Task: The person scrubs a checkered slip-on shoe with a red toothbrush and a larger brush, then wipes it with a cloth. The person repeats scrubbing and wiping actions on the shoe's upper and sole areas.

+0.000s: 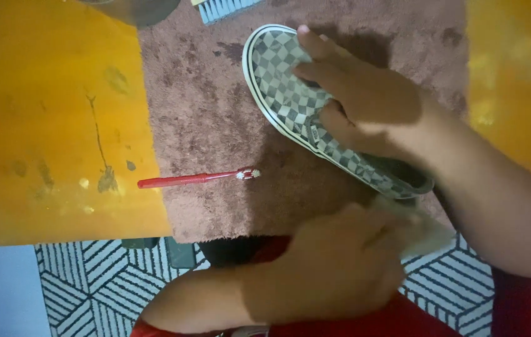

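Home: orange table [40, 125], brown towel [209, 125], patterned rug [103, 281] underneath.

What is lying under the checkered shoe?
The checkered shoe lies on a brown towel spread over the orange table. The right hand covers its middle.

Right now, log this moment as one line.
right hand: on checkered shoe | left hand: pale cloth | red toothbrush: untouched on brown towel

Odds and ends around my work
A red toothbrush [196, 180] lies on the brown towel [215, 112] over the orange surface [40, 125]; perhaps a blue brush [225, 9] above.
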